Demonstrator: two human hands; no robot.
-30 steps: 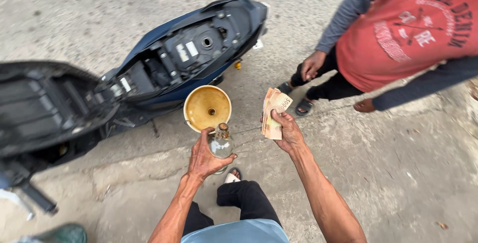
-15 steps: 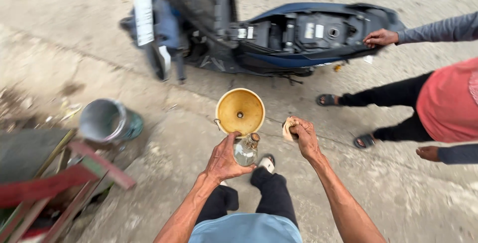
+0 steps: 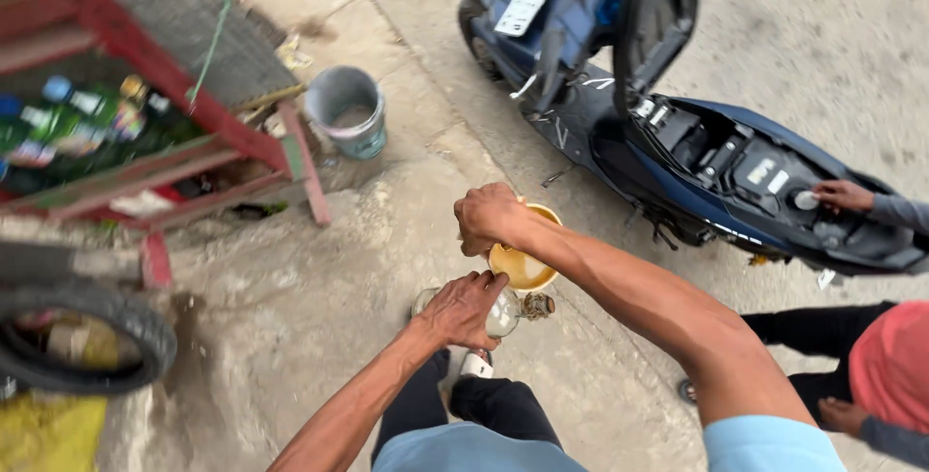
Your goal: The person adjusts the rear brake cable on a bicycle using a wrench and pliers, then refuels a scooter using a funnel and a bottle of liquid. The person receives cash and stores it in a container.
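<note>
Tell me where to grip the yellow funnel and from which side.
Grip the yellow funnel at its wide rim, from the far, upper side. The right hand already closes there; the left hand and the clear bottle block the side below it.

In the middle of the frame the right hand (image 3: 491, 218) is above the left hand (image 3: 463, 309), and the funnel (image 3: 524, 264) lies between them, touching the right hand. The bottle (image 3: 503, 313) is in the left hand, under the funnel, with its neck pointing to the right. The scooter (image 3: 677, 133) stands in the upper right of the frame, its seat raised. At the right edge another person's hand (image 3: 840, 194) rests on the open compartment of the scooter. The bucket (image 3: 348, 109) stands in the upper middle, left of the scooter. The wooden cart (image 3: 145, 124) fills the upper left, with bottles inside it. The tyre (image 3: 87, 337) lies at the left edge, below the cart.
</note>
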